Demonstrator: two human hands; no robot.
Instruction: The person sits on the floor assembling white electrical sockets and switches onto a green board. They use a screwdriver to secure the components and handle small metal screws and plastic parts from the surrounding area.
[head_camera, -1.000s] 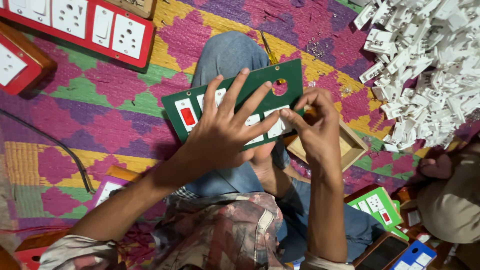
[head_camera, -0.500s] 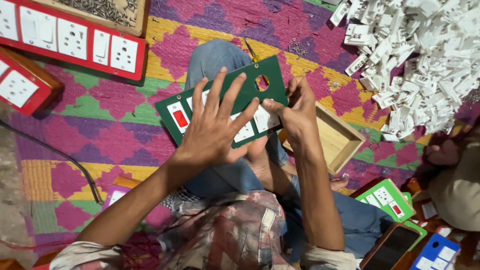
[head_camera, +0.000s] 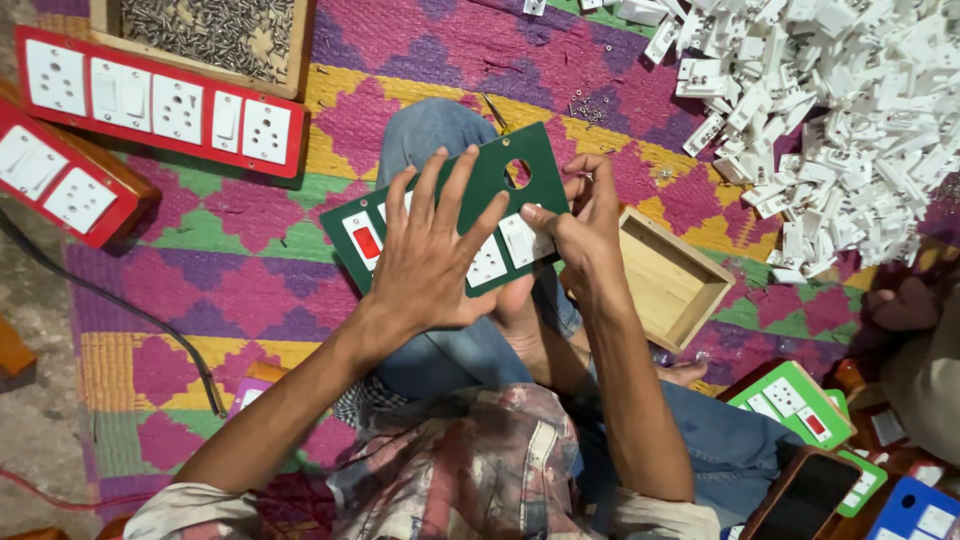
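Over the knee (head_camera: 430, 140), a dark green switch plate (head_camera: 470, 215) is pressed flat by the left hand (head_camera: 430, 265), fingers spread open. Its right edge is pinched by the right hand (head_camera: 585, 225). It seems stiff and light, best held by the edges. White sockets and a red switch (head_camera: 367, 242) are set into it, below a round hole (head_camera: 517, 173).

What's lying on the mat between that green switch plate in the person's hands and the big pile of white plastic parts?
In the head view, between the green plate and the white pile lies patterned mat, with a few small screws scattered there; the open wooden box sits just below.
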